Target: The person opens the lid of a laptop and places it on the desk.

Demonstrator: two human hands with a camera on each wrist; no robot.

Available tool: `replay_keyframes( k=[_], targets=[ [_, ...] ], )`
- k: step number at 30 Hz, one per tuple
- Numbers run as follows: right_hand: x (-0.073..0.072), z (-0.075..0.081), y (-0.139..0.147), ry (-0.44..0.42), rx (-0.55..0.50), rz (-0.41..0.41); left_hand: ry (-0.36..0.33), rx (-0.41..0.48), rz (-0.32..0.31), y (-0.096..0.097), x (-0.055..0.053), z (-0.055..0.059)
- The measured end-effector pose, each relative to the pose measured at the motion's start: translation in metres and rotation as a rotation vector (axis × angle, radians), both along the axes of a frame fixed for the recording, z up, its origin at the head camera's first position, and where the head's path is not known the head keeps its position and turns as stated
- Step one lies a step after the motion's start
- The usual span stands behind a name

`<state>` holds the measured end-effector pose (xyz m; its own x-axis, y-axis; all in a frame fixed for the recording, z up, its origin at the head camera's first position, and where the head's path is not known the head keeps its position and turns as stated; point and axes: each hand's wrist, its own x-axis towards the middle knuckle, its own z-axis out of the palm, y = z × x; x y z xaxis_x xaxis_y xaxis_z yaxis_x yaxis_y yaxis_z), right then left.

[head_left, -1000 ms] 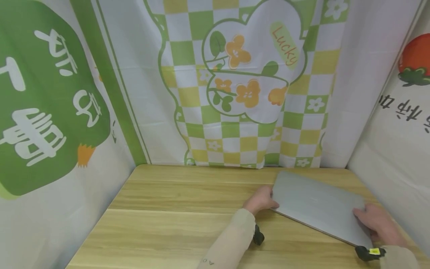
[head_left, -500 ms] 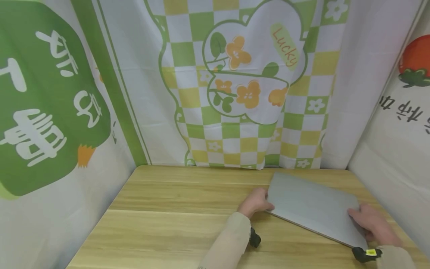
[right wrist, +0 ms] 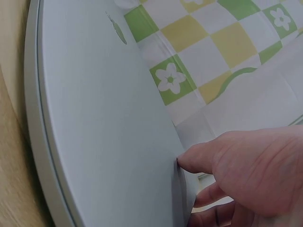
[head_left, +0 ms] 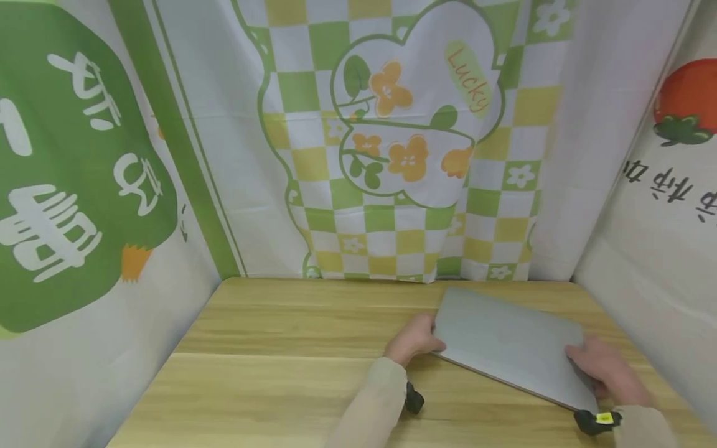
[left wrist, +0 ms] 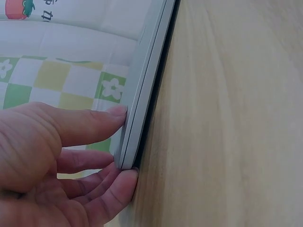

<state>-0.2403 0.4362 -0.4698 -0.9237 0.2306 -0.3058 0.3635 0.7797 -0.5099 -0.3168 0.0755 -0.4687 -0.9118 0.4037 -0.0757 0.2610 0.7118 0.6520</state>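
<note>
Left hand [head_left: 413, 339] and right hand [head_left: 609, 371] pinch opposite ends of the flat silver-grey metal laptop [head_left: 506, 342], fingers underneath, probably balancing it.

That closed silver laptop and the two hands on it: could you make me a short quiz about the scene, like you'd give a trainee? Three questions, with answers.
1. Multiple choice: how does the laptop stand?
A) closed
B) half open
C) fully open

2. True or false: only one of the hands grips the laptop.

3. Fill in the blank: the word printed on the checked cloth behind the table is "____".

Key:
1: A.
2: False; the left hand and the right hand both hold it, at opposite sides.
3: Lucky.
</note>
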Motion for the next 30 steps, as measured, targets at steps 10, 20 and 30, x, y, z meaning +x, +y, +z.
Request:
replay_keyframes(
  k=[10,20,30],
  targets=[
    [-0.001,-0.001,-0.01,-0.005,-0.011,0.023,0.022,-0.016,-0.007,-0.012,0.004,-0.002],
    [-0.003,-0.002,-0.012,-0.009,-0.039,0.033,0.031,-0.041,-0.011,-0.02,0.008,0.004],
    [-0.007,0.002,-0.019,0.032,-0.009,0.073,0.074,-0.072,-0.016,-0.027,0.007,0.003]
  ],
)
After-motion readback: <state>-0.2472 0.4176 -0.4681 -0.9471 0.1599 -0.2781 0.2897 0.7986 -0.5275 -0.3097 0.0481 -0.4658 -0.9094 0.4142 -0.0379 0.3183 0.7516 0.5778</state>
